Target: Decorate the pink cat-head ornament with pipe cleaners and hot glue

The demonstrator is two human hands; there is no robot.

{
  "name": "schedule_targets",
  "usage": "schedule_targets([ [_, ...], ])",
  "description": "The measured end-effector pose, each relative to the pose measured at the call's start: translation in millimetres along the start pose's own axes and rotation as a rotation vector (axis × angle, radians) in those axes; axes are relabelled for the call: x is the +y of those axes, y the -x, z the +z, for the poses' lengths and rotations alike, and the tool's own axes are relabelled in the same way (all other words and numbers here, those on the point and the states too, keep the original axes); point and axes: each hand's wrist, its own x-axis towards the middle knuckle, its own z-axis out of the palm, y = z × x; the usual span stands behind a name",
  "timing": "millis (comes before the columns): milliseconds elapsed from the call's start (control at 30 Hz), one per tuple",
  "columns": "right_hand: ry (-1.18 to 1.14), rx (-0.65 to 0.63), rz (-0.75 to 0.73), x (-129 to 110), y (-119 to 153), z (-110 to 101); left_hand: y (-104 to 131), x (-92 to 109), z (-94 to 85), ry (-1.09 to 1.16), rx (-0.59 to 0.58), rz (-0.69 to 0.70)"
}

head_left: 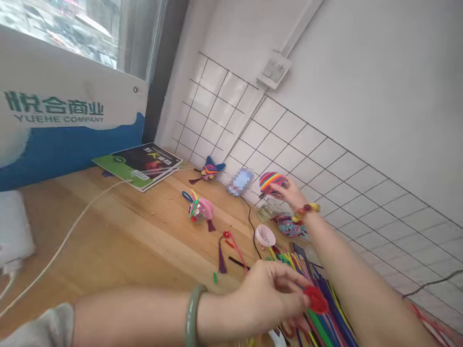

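Red disc (318, 300) in the left hand (269, 294), pinched by the fingertips just over a bundle of pipe cleaners (336, 301) at the near right. Farther off, the right hand (292, 193) has its fingers closed on a striped ball (270, 182), near a glass jar (266, 212) and some multicoloured yarn (288, 225). On the wooden table (159, 260), a pink cup (261, 240) stands near the jar; left of it lie a purple tassel (222, 261) and a pink ornament (205, 209), with a blue-eared ornament (210, 170) at the far side
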Motion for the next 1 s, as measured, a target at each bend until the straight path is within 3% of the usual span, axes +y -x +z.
schedule_targets([
  [200, 0.082, -0.162, -0.072, -14, -12, 104, 10, 16, 1.8, 0.027, -0.055, -0.007],
  [267, 0.101, -0.222, -0.066, -13, -10, 127, 9, 17, 1.9, 0.022, -0.059, -0.014],
  [333, 0.106, -0.232, -0.043, -6, -7, 137, 8, 17, 1.3, 0.013, -0.046, -0.022],
  [433, 0.105, -0.168, 0.023, 17, -2, 120, 3, 16, -1.5, 0.018, -0.027, -0.011],
  [633, 0.212, 0.16, 0.41, 105, 41, 27, -13, 21, -11.7, 0.078, -0.011, 0.064],
  [733, 0.268, 0.223, 0.628, 149, 73, -7, -21, 23, -18.6, 0.058, 0.028, 0.093],
  [833, 0.287, 0.234, 0.759, 180, 93, -20, -28, 22, -25.5, 0.025, 0.083, 0.129],
  [1000, 0.266, 0.218, 0.847, 206, 95, -18, -36, 20, -33.8, -0.033, 0.159, 0.115],
])
